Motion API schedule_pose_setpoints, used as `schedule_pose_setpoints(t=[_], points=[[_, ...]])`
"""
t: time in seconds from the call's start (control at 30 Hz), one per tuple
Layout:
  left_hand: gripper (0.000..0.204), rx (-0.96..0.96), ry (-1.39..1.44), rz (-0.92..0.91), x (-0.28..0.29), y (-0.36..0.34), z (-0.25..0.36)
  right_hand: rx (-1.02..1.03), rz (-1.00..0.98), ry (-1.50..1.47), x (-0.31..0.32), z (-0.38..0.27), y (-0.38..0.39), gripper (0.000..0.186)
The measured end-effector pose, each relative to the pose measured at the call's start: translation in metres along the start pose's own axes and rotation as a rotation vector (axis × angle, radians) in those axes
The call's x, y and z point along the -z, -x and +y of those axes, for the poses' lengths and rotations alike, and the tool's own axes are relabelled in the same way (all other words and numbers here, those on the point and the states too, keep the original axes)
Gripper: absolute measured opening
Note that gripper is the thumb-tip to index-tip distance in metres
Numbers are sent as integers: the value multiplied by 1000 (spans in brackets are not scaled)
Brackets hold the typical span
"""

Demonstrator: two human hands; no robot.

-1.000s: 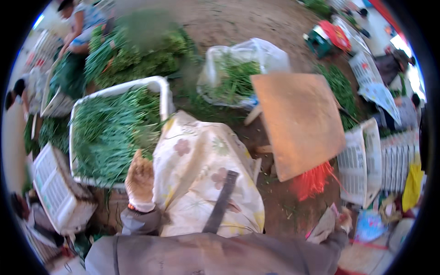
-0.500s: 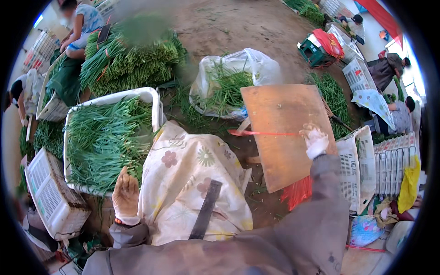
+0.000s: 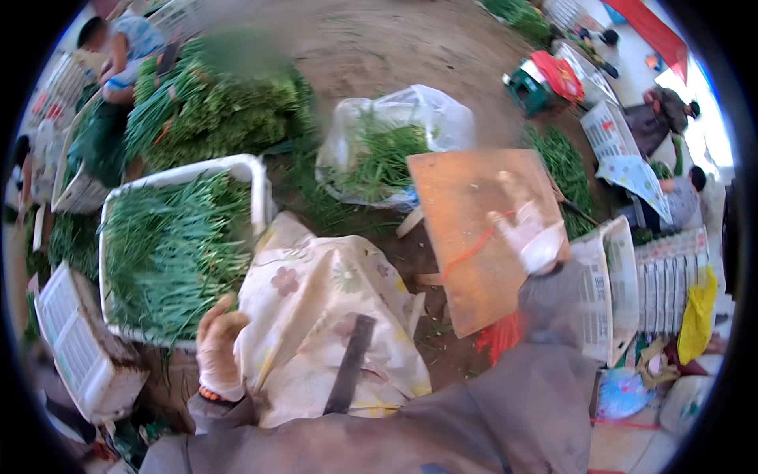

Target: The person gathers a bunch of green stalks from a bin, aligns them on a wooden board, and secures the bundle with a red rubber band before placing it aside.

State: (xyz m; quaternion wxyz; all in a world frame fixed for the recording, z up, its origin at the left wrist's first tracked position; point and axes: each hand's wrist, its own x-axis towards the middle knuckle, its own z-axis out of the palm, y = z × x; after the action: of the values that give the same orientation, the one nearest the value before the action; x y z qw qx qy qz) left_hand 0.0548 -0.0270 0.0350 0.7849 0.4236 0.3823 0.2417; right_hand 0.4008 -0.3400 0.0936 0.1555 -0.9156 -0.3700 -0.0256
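Observation:
My left hand (image 3: 219, 347), in a pale glove, is raised between the white crate (image 3: 106, 276) and the flowered cloth (image 3: 292, 340) over my lap. Its fingers are apart and slightly bent, with nothing in them. On the right, my gloved right hand (image 3: 530, 233) is over a brown wooden board (image 3: 458, 189), blurred, its fingers spread. A thin red strip (image 3: 467, 254) lies across the board up to the thumb; I cannot tell whether the thumb touches it. A dark flat bar (image 3: 350, 365) rests on the cloth.
Green stalks (image 3: 174, 253) fill the crate. Behind it rises a large heap of bundled stalks (image 3: 213, 110). A plastic-lined container (image 3: 379, 162) holds loose greens. Red strands (image 3: 500, 336) hang below the board. White crates (image 3: 596, 296) stand right; several people sit around.
The red strip was stretched straight from the right hand past the board's left edge; now it slants slackly over the board. The right fingers have spread upward. The left fingers have bent.

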Motion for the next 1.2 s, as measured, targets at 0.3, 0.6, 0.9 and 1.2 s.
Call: schedule_pose_setpoints(t=[0.3, 0.6, 0.9, 1.2], points=[[25, -286, -723, -585, -30, 33, -3, 61, -714, -1621, -147, -288, 19, 51], [21, 191, -47, -38, 77, 59, -18, 152, -691, -895, -216, -332, -7, 23], [27, 226, 272, 13, 100, 39, -19, 628, -557, 77, -314, -346, -40, 15], [50, 192, 390, -131, 101, 13, -25, 789, -622, -125, -175, -382, 15, 16]])
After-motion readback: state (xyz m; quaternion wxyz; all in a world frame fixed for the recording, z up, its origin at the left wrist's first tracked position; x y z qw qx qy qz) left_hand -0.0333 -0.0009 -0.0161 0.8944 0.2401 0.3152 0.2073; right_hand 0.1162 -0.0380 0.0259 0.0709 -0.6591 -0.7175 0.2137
